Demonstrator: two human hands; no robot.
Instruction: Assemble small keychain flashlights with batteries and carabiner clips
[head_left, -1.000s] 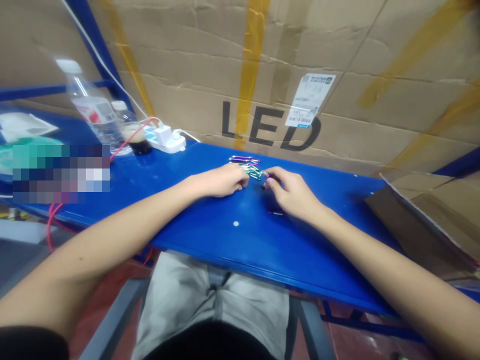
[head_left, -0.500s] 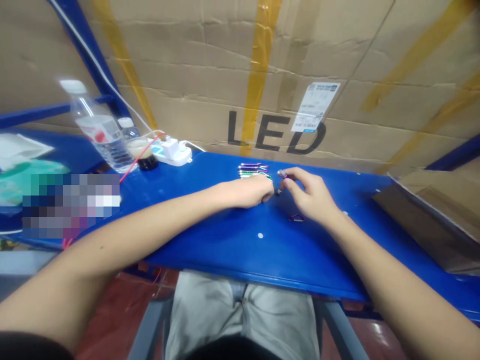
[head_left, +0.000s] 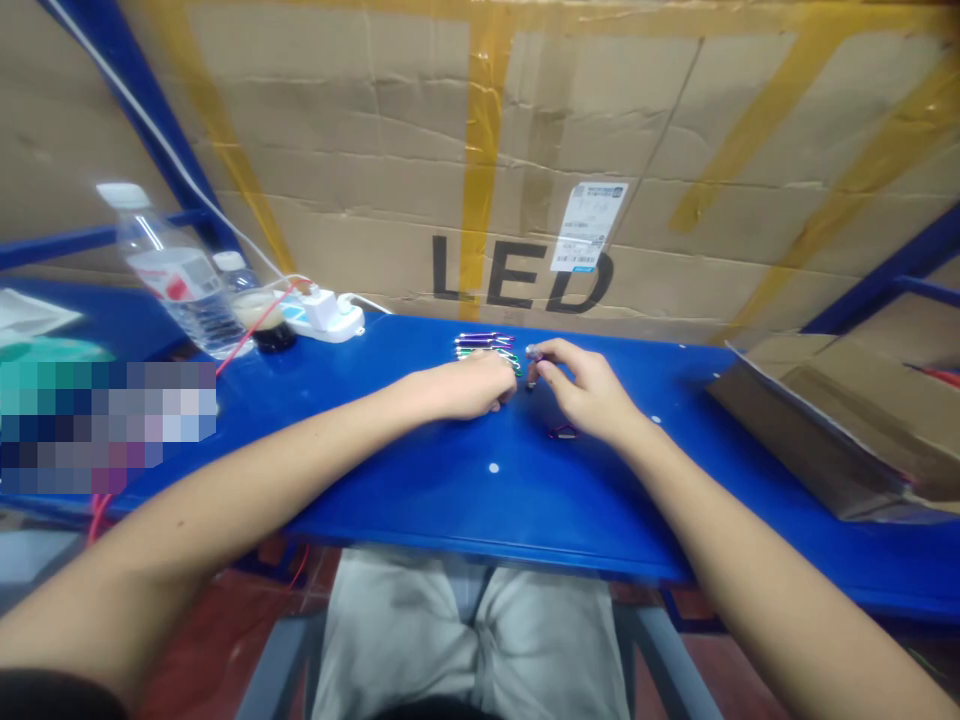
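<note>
My left hand (head_left: 484, 385) is closed, its curled fingers resting on the table beside a row of thin metallic carabiners (head_left: 480, 341), purple, silver and green. Whatever its fingertips hold, if anything, is hidden. Just to the right, my right hand (head_left: 581, 378) is raised a little, thumb and fingers curled toward each other around a small shiny piece (head_left: 533, 352), too blurred to name. A tiny dark metal bit (head_left: 531, 386) shows below those fingers. One purple carabiner (head_left: 562, 432) lies by itself under the right hand.
Behind the blue table (head_left: 420, 490) stands a large cardboard box (head_left: 360, 150) marked LED. A water bottle (head_left: 180, 275), a small jar of dark liquid (head_left: 274, 335) and a power strip (head_left: 330, 318) are at the left. An open carton (head_left: 810, 440) sits at right.
The camera view has turned slightly right, so things appear farther left. Both hands keep nearly the same pose over the same spot.
</note>
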